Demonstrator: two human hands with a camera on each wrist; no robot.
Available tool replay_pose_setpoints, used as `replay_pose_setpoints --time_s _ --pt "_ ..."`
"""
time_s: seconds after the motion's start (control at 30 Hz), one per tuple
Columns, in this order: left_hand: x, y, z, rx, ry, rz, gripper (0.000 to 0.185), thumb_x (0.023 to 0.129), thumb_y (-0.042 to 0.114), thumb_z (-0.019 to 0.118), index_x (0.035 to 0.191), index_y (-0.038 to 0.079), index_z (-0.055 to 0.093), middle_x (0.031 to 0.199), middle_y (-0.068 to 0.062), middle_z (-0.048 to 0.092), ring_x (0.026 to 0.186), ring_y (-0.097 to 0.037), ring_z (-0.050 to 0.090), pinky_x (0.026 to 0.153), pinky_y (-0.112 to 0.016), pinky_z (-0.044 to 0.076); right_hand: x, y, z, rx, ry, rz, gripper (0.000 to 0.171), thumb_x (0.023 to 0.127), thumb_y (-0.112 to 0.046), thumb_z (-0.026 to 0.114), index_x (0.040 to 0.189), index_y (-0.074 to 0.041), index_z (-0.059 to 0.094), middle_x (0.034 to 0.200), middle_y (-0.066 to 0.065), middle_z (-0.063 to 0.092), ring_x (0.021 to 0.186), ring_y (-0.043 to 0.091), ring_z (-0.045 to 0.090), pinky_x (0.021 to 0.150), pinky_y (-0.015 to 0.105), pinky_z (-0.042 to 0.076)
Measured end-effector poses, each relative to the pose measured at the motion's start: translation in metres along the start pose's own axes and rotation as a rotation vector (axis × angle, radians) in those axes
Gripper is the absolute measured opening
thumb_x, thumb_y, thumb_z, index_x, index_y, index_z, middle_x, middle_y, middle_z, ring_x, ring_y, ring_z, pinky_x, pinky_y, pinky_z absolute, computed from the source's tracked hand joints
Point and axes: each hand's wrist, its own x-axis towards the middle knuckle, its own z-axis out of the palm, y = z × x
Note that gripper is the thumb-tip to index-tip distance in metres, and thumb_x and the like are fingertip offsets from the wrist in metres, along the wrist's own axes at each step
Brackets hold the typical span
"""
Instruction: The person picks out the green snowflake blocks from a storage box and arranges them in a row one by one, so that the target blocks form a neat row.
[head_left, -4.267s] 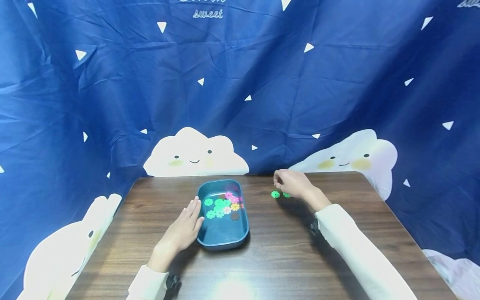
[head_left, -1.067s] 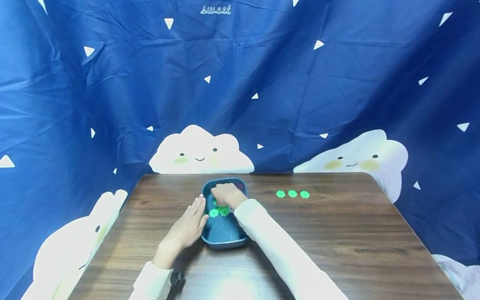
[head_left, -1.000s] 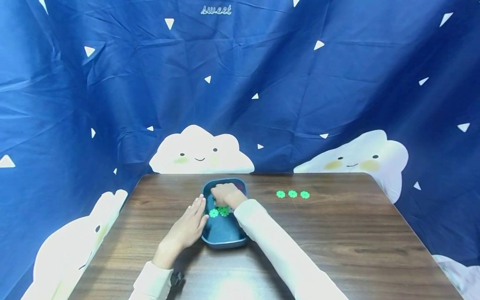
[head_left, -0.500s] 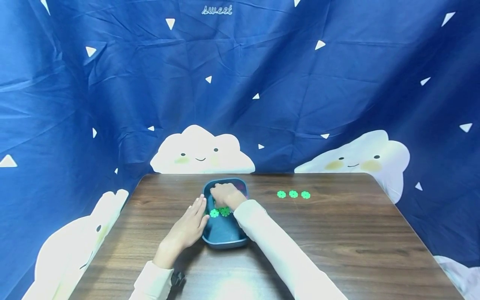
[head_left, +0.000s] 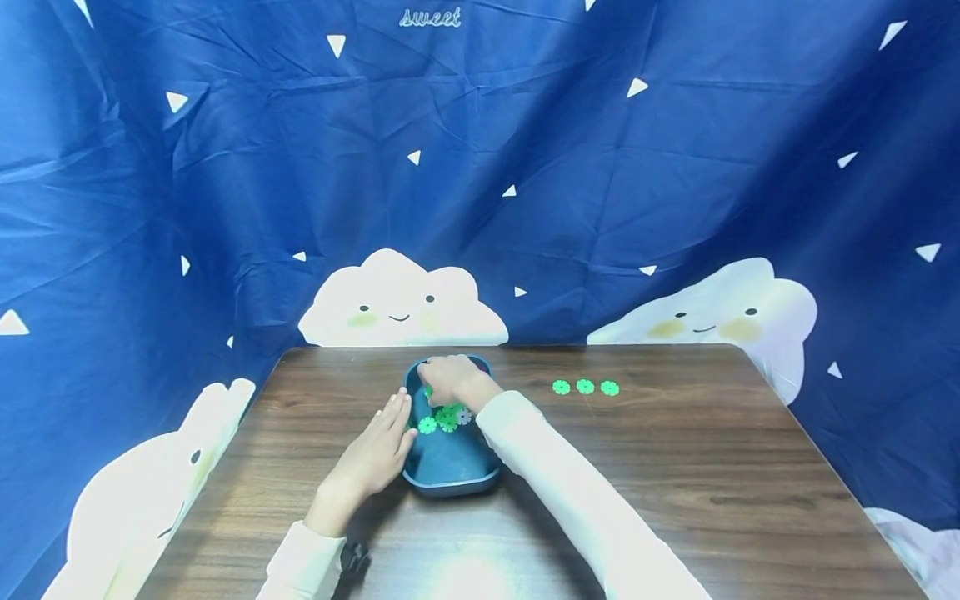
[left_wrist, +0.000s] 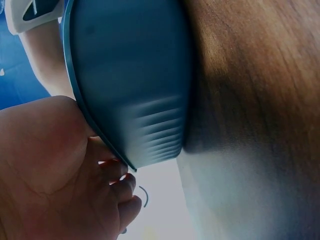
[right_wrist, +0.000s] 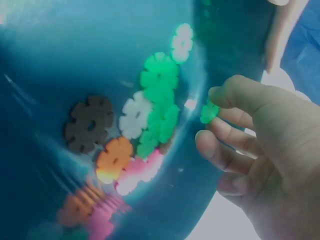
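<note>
A blue plastic tray [head_left: 450, 482] holds flower-shaped notched discs in green, white, orange, pink and brown; the head view shows mostly a green disc [head_left: 427, 425] and a white one [head_left: 464, 416]. My right hand [head_left: 452, 380] is inside the tray's far end. In the right wrist view, thumb and fingers pinch a green notched disc [right_wrist: 209, 111] just above the tray floor. My left hand [head_left: 372, 454] rests along the tray's left rim with straight fingers. The left wrist view has its palm [left_wrist: 47, 170] beside the tray's outer wall [left_wrist: 135, 75].
Three green notched discs lie in a row on the wooden table, right of the tray, the middle one [head_left: 585, 387] between two others. The wooden table [head_left: 675, 483] ends at the back against a blue curtain [head_left: 555, 183] printed with clouds.
Earlier, my right hand was over the green discs at the right; it then moved left into the tray, leaving three in a row. Lately it has lifted slightly, pinching a green disc. Left hand stays.
</note>
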Motion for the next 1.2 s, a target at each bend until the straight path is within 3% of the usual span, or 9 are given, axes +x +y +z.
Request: replay_pose_setpoints --time_s 0.37,0.6,0.9,1.2 --pt "0.000 0.004 -0.001 -0.007 0.021 0.005 0.060 0.106 0.032 0.038 0.154 -0.001 0.023 0.163 -0.017 0.018 0.151 -0.033 0.020 0.122 -0.050 0.023 -0.023 0.016 -0.021 0.010 0.075 -0.037 0.030 0.089 -0.038 0.070 0.114 -0.023 0.063 0.106 -0.006 0.061 0.090 0.012 0.058 0.085 0.032 0.054" --pt "0.001 0.003 0.000 -0.019 0.023 -0.006 0.061 0.106 0.032 0.039 0.154 -0.001 0.022 0.164 -0.016 0.017 0.151 -0.032 0.019 0.122 -0.051 0.022 -0.042 0.029 -0.032 -0.023 0.113 -0.067 0.030 0.088 -0.038 0.070 0.112 -0.021 0.063 0.104 -0.005 0.058 0.084 0.011 0.056 0.071 0.028 0.051" --pt "0.001 0.002 0.002 -0.008 0.006 -0.023 0.062 0.106 0.035 0.035 0.155 0.002 0.020 0.165 -0.013 0.014 0.152 -0.029 0.016 0.123 -0.050 0.021 -0.070 0.053 -0.038 -0.017 0.181 -0.038 0.028 0.086 -0.039 0.072 0.107 -0.023 0.063 0.099 -0.007 0.056 0.081 0.012 0.055 0.075 0.033 0.053" --pt "0.000 0.004 0.000 -0.003 0.005 -0.016 0.061 0.106 0.034 0.035 0.155 0.000 0.020 0.164 -0.015 0.014 0.152 -0.031 0.017 0.122 -0.050 0.021 -0.103 0.085 -0.043 0.001 0.224 0.019 0.024 0.087 -0.031 0.065 0.110 -0.023 0.065 0.098 -0.005 0.054 0.071 0.014 0.054 0.060 0.030 0.046"
